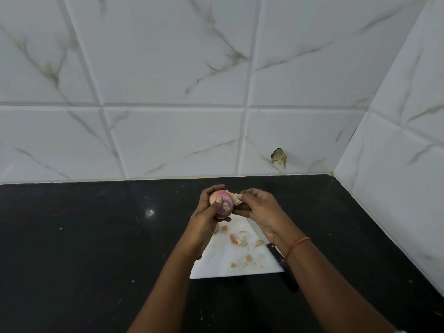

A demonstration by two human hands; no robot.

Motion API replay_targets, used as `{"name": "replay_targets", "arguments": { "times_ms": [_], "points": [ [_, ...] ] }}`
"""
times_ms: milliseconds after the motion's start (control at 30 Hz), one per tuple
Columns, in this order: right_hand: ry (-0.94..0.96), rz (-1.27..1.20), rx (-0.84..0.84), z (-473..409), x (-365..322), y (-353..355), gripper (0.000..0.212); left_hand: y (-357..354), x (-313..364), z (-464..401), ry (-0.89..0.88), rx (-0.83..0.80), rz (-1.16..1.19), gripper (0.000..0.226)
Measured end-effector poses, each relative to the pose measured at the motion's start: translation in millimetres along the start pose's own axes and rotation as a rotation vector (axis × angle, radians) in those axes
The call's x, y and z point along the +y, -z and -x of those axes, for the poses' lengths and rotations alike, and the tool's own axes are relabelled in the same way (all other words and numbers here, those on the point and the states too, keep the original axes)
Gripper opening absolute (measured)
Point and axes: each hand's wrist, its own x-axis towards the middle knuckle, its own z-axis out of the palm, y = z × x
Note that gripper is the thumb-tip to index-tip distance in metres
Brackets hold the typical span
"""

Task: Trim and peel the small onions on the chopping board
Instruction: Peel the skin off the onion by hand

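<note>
My left hand (207, 212) grips a small onion (224, 205) above the far end of the white chopping board (223, 265). The onion shows purple flesh and a trimmed end facing me, with pale dry skin still on its left side. My right hand (259, 207) pinches a flap of dry peel (236, 197) that still hangs on the onion's upper right. Several orange-pink peel scraps (237, 241) lie scattered on the board. A black-handled knife (280, 259) lies along the board's right edge, partly hidden under my right wrist.
The board sits on a black stone counter (84, 248). White marble-look tiled walls (168, 116) close off the back and the right side, meeting in a corner. A chipped spot (278, 156) marks the back wall low down.
</note>
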Motion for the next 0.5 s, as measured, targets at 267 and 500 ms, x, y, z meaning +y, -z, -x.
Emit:
{"name": "replay_targets", "arguments": {
  "times_ms": [267, 500],
  "points": [
    [0.234, 0.098, -0.012, 10.4, 0.8, -3.1, 0.019, -1.2, 2.3, -3.9, 0.099, 0.162, 0.29, 0.032],
    [0.628, 0.482, 0.1, 14.6, 7.4, -13.8, 0.019, -7.5, 4.1, -3.7, 0.135, 0.207, 0.349, 0.054]
  ]
}}
